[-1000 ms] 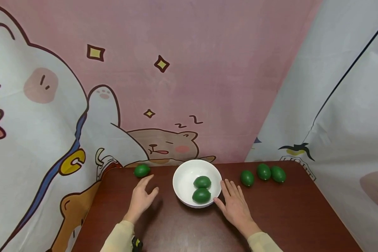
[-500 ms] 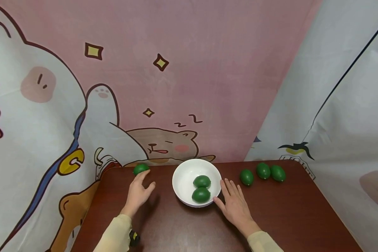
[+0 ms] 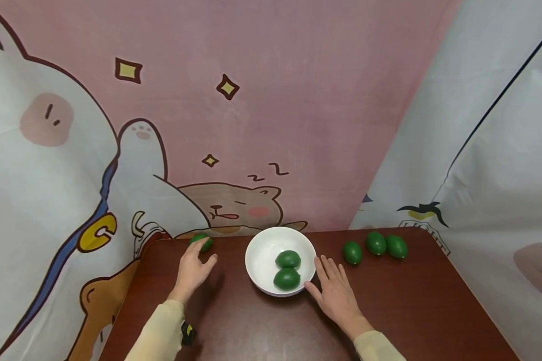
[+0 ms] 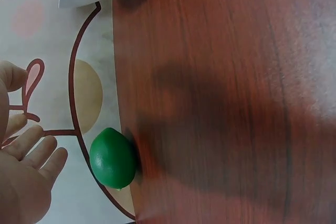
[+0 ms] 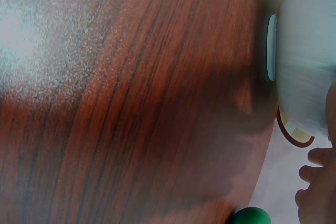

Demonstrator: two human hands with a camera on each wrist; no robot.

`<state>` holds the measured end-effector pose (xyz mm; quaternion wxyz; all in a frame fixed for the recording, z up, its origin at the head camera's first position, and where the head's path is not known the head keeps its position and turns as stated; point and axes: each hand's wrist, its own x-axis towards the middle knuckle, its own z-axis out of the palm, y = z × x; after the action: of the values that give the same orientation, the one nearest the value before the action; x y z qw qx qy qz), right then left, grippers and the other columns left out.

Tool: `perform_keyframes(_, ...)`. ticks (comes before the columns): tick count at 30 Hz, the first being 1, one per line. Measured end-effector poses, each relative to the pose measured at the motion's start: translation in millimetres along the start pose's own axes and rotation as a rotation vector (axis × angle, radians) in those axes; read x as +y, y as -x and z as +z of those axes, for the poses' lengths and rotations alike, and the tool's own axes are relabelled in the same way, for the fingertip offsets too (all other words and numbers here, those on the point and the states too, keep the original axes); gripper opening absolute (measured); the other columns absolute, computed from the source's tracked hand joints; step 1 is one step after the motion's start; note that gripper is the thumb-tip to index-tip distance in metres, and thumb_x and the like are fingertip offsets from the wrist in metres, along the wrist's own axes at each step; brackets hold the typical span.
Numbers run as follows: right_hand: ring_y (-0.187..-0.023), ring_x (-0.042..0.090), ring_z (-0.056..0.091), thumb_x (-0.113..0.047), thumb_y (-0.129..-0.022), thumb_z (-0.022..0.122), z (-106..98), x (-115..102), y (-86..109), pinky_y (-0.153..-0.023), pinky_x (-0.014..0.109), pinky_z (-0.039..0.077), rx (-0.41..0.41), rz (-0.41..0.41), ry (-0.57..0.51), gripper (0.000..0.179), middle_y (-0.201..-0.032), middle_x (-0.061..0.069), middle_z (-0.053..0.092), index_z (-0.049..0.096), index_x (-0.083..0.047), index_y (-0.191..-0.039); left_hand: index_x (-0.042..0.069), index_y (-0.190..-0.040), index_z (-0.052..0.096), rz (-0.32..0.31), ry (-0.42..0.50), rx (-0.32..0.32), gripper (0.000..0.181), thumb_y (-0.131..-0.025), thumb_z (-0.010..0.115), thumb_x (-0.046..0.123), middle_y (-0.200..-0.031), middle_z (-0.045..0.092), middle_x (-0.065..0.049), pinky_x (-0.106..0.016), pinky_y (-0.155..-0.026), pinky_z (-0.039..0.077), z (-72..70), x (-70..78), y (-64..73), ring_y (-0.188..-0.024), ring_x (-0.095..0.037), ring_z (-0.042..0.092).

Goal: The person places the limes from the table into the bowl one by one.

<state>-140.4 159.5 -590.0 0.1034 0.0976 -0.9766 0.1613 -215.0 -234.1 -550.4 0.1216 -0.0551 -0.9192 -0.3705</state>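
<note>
At the table's far left edge lies a green lime (image 3: pixel 200 242), partly behind the fingers of my left hand (image 3: pixel 191 273). The left wrist view shows this lime (image 4: pixel 112 158) apart from the loosely spread fingers, which hold nothing. A white bowl (image 3: pixel 258 260) stands near the back of the table with two limes inside, one farther lime (image 3: pixel 288 259) and one nearer lime (image 3: pixel 286 279). My right hand (image 3: pixel 336 296) rests with straight fingers against the bowl's right side. Only part of that hand appears at the edge of the right wrist view, beside the bowl (image 5: pixel 307 56).
Right of the bowl sit three more limes: a single lime (image 3: pixel 352 252), then a touching pair, the left lime (image 3: pixel 376 243) and the right lime (image 3: pixel 396 246). A cartoon-printed cloth (image 3: pixel 316 110) hangs behind the dark wooden table (image 3: pixel 415 306).
My left hand has moved leftward toward the far-left lime, and its fingers now cover part of it in the head view. The right hand stays at the bowl. The head view has shifted slightly.
</note>
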Motion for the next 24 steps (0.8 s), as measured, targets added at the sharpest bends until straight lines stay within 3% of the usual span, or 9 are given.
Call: perform_keyframes(24,-0.148,0.043,0.039,-0.051,-0.098,0.065,0.4,0.0,-0.6,-0.123,0.059,0.023,-0.008,0.004,-0.001,0.081,-0.158,0.025,0.042,0.040,-0.003,-0.158,-0.001,-0.143,0.057,-0.047,-0.018,0.015,0.056,-0.092,0.074,0.014,-0.144,0.055,-0.024,-0.059,-0.098,0.050,-9.3,-23.1,-20.5,-0.123,-0.045,0.057)
